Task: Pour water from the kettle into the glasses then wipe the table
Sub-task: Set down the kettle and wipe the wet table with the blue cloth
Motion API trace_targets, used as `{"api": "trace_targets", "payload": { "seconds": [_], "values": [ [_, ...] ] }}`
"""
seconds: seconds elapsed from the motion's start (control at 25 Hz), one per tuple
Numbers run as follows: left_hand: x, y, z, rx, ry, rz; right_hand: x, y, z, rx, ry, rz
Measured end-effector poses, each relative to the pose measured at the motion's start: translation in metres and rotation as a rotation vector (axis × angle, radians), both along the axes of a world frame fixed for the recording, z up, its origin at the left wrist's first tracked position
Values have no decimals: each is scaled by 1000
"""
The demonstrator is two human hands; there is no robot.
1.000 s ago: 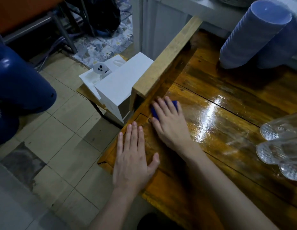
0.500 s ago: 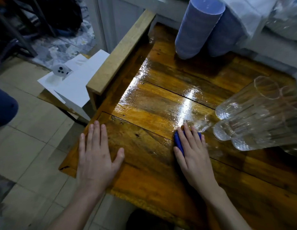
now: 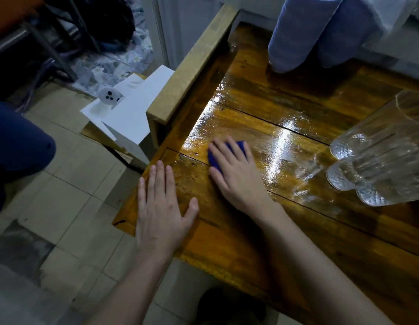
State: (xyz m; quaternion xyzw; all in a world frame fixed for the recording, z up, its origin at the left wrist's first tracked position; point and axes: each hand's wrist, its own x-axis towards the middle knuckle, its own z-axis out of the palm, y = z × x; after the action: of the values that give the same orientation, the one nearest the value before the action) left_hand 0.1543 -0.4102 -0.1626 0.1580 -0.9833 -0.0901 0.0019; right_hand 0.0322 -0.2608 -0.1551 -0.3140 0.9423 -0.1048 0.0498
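My right hand (image 3: 236, 174) lies flat on a small blue cloth (image 3: 214, 159), pressing it onto the wet, shiny wooden table (image 3: 262, 231); only the cloth's edges show around my fingers. Near the table's left front corner my left hand (image 3: 160, 207) rests palm down, fingers apart and holding nothing. At the right edge three clear glasses (image 3: 377, 165) stand close together, a wet streak running from them toward the cloth. No kettle is in view.
Two tall stacks of blue cups (image 3: 304, 31) stand at the back of the table. A raised wooden rail (image 3: 192, 66) borders the table's left side. White boxes (image 3: 131, 111) sit on a low stand beside it, above the tiled floor (image 3: 63, 195).
Half a second ago the cloth sat close to the glasses; my right hand has slid it left toward the rail. My left hand has stayed planted near the corner.
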Motion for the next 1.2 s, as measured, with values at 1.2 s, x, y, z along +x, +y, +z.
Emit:
{"api": "trace_targets", "payload": {
  "seconds": [1.2],
  "values": [
    [-1, -2, -5, 28, 8, 5, -14, 45, -6, 22, 64, -227]
  ]
}}
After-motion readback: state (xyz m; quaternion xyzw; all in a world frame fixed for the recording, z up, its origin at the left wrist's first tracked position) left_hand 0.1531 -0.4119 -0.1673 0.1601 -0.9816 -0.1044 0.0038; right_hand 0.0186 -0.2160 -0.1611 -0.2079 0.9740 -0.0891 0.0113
